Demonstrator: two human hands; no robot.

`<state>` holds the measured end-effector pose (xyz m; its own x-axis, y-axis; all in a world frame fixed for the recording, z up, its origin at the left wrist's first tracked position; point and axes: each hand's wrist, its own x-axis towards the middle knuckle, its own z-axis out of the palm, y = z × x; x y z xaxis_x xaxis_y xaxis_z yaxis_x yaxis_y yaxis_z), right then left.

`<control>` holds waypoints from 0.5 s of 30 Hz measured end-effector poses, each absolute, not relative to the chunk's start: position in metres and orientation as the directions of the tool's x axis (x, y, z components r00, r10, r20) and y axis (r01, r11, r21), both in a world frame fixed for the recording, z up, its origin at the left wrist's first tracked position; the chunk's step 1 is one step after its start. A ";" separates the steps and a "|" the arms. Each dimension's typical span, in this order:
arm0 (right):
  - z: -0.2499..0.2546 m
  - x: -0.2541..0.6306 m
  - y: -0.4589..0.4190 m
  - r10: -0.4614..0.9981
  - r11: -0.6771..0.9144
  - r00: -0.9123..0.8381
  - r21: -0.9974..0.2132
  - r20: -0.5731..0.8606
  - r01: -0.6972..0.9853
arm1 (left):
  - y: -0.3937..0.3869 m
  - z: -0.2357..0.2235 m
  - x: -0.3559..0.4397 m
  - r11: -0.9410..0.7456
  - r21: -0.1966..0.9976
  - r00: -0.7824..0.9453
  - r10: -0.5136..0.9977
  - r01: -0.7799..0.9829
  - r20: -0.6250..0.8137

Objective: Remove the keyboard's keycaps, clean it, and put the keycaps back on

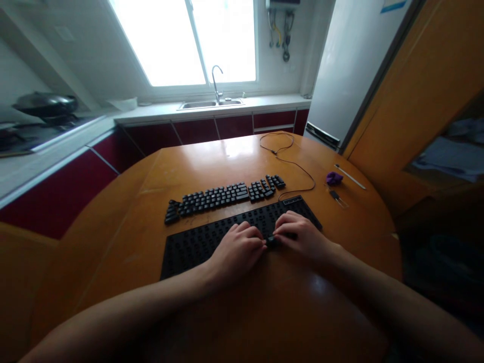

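A black keyboard base (pixel 200 244) with its keycaps off lies on the wooden table, slightly angled. My left hand (pixel 242 244) rests over its near edge, fingers curled and pressed together. Close beside it, my right hand (pixel 298 232) has thumb and fingers pinched. Between the fingertips of both hands is a small dark keycap (pixel 270 241) at the base's front edge; the fingers partly hide it. Behind the base, the loose black keycaps (pixel 215 197) are laid out in keyboard order, in several groups.
A cable (pixel 302 166) runs from the keyboard to the table's far side. To the right lie a purple cloth bundle (pixel 334 178), a wire keycap puller (pixel 338 198) and a thin white stick (pixel 351 177). Beyond the table (pixel 196 161) are a sink (pixel 200 105) and a fridge (pixel 340 65).
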<state>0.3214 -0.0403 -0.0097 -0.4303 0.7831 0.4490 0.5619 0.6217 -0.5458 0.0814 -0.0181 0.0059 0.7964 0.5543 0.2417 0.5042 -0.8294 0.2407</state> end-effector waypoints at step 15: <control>-0.020 0.374 -0.004 0.877 0.218 0.176 -0.696 0.448 0.684 | 0.006 0.018 0.067 -0.757 0.206 0.750 0.649 0.620 0.129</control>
